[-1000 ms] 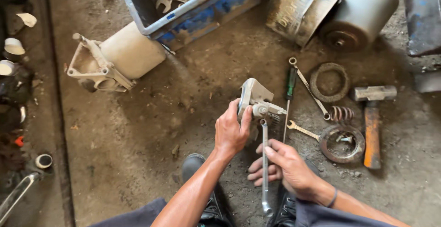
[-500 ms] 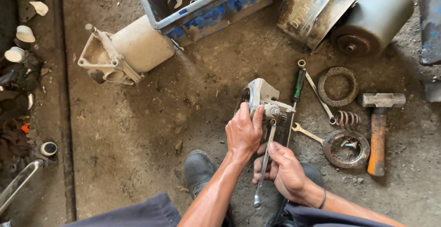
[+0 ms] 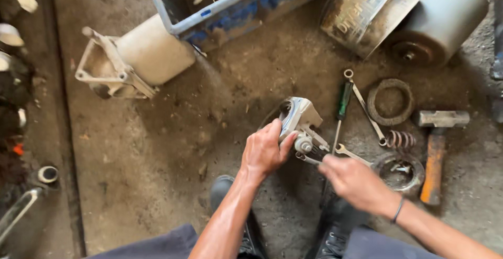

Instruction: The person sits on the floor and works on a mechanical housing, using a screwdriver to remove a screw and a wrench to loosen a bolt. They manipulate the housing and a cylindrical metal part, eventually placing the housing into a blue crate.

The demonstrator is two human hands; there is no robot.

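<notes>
Head view, looking down at the workshop floor (image 3: 157, 196), dirt and oil-stained.

Left hand (image 3: 264, 151): grip closed around the near side of a grey cast-metal housing (image 3: 299, 115), thumb on top, fingers wrapped under. The housing is held just above the floor, in front of the person's black shoes (image 3: 230, 206).

Right hand (image 3: 356, 180): grip closed, fingertips at a wrench (image 3: 309, 157) set on the round fitting (image 3: 303, 145) at the housing's near end. Hand is motion-blurred; how much of the wrench it holds cannot be told.

Handling, as a judgement: the housing looks like a solid casting, so stiff, fairly heavy for its size, probably greasy and slippery. Best hold is around the blocky body, as the left hand has it, clear of the fitting.

Orientation: the housing's long axis runs diagonally, from the far-left rounded end to the near-right end with the fitting, which points toward the right hand.

Around the housing: a green-handled screwdriver (image 3: 343, 101) just right of it; a combination spanner (image 3: 352, 154) beside that; further right a ring gasket (image 3: 390, 101), a coil spring (image 3: 398, 139), a hammer with orange handle (image 3: 435, 149). Far left of the housing, a pale motor casing (image 3: 136, 60); beyond it, a blue tool crate (image 3: 230, 7).
</notes>
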